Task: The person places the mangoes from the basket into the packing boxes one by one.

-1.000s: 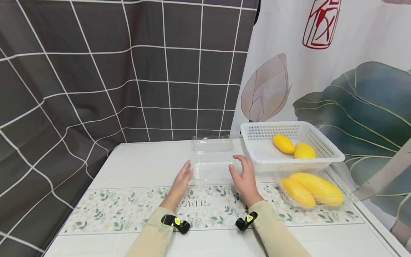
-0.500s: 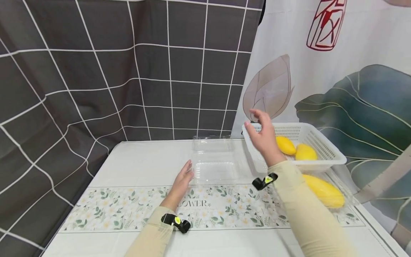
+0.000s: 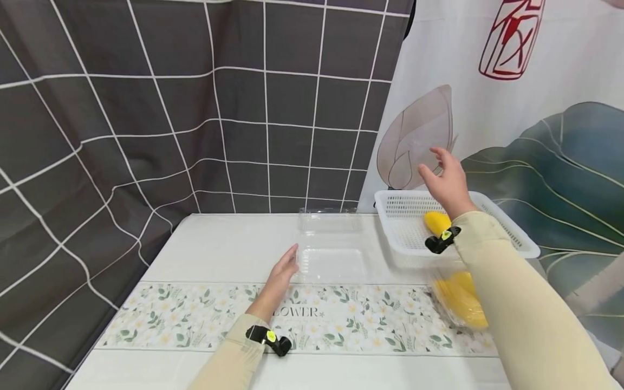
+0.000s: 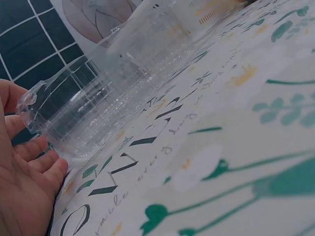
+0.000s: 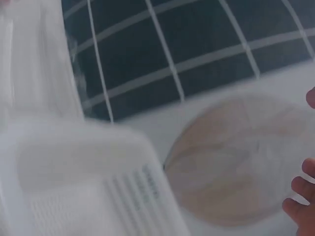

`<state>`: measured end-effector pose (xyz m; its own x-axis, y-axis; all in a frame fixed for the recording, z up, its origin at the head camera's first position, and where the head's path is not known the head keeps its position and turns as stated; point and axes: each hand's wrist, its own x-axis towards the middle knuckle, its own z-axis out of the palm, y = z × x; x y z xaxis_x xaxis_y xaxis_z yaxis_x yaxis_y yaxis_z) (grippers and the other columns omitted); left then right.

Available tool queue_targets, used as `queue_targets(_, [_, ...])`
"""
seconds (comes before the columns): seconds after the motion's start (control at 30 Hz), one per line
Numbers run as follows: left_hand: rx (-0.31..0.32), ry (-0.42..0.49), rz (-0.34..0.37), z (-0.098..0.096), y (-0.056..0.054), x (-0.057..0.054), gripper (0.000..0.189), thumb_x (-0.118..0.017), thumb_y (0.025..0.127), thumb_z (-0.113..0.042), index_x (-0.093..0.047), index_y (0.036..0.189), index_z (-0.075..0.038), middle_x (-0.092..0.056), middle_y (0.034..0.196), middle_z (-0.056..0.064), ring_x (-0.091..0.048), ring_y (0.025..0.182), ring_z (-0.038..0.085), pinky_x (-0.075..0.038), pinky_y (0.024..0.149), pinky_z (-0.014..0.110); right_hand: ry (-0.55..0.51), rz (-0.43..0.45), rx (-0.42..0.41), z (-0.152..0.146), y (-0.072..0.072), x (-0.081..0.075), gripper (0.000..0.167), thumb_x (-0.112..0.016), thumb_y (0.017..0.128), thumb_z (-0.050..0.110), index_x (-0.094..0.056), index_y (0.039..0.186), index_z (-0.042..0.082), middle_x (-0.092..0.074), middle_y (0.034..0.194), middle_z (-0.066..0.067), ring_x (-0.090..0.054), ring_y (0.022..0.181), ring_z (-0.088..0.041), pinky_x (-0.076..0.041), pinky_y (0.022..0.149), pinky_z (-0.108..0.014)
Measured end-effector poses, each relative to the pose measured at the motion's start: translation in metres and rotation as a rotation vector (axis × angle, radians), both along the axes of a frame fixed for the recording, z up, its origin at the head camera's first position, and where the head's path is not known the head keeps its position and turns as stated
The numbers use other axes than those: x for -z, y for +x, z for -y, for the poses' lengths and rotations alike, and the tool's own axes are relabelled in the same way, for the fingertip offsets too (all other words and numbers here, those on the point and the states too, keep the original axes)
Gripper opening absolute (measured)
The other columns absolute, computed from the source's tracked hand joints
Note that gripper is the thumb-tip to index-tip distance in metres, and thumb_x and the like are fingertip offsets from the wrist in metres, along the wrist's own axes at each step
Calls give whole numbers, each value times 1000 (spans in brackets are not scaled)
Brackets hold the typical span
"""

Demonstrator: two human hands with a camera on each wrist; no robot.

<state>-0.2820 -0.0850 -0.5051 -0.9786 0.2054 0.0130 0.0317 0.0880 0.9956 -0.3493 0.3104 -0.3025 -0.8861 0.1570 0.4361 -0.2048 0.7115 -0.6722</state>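
Head view: right hand (image 3: 446,181), fingers spread and empty, hovers over the white basket (image 3: 404,233) at 2 o'clock. I'd drop straight onto that mango (image 3: 435,221). Left hand (image 3: 283,273), flat, steadies the clear clamshell box (image 3: 331,254) mid-counter.

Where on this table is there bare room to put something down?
The widest free patch is the white tabletop left of the clear plastic box, back to the checked curtain. The flowered runner left of the left hand is bare too. The right side is crowded: the white basket, the packed mangoes and the right hand above.
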Motion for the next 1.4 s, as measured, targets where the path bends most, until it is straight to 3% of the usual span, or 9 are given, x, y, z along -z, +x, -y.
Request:
queue_targets(0.2, [14, 7, 1, -1, 3, 5, 56, -41, 105, -20, -32, 160, -22, -28, 166, 5, -25, 152, 31, -15, 124, 55, 88, 154, 15, -40, -13, 27, 82, -54, 99, 51, -13, 164, 20, -9, 168, -22, -15, 149, -50, -20, 112, -76])
queue_targets(0.37, [14, 12, -17, -1, 4, 3, 56, -41, 105, -18, -33, 160, -20, -29, 165, 5, -27, 151, 33, -17, 123, 56, 135, 320, 11, -66, -19, 52, 103, -66, 93, 54, 2, 164, 24, 10, 166, -27, -8, 146, -60, -18, 105, -82])
queue_targets(0.57, [18, 11, 3, -3, 5, 2, 54, -42, 105, -19, -35, 159, -22, -30, 165, 5, -27, 151, 34, -16, 122, 59, 186, 464, -7, -90, -21, 78, 115, -72, 88, 51, 10, 162, 19, 12, 162, -33, -2, 143, -63, -14, 104, -82])
queue_targets(0.77, [22, -2, -2, -4, 4, 5, 54, -41, 106, -20, -35, 159, -22, -33, 163, 7, -29, 150, 36, -16, 122, 60, 216, 605, -75, -100, -24, 96, 117, -75, 86, 49, 7, 162, 14, 14, 159, -36, 1, 142, -65, -9, 104, -84])
queue_targets(1.03, [27, -2, -11, -2, 3, 4, 54, -41, 106, -20, -33, 160, -21, -33, 164, 6, -28, 151, 33, -17, 123, 58, 261, 676, -140, -100, -26, 107, 117, -77, 84, 46, 2, 161, 7, 11, 158, -39, -2, 140, -65, -9, 104, -84])
queue_targets(1.4, [13, -14, -22, -1, -1, 3, 55, -42, 105, -18, -34, 159, -22, -30, 165, 3, -28, 151, 32, -18, 123, 57, 289, 744, -183, -97, -29, 116, 115, -76, 86, 47, -1, 160, 1, -4, 159, -38, -20, 135, -59, -15, 108, -80])
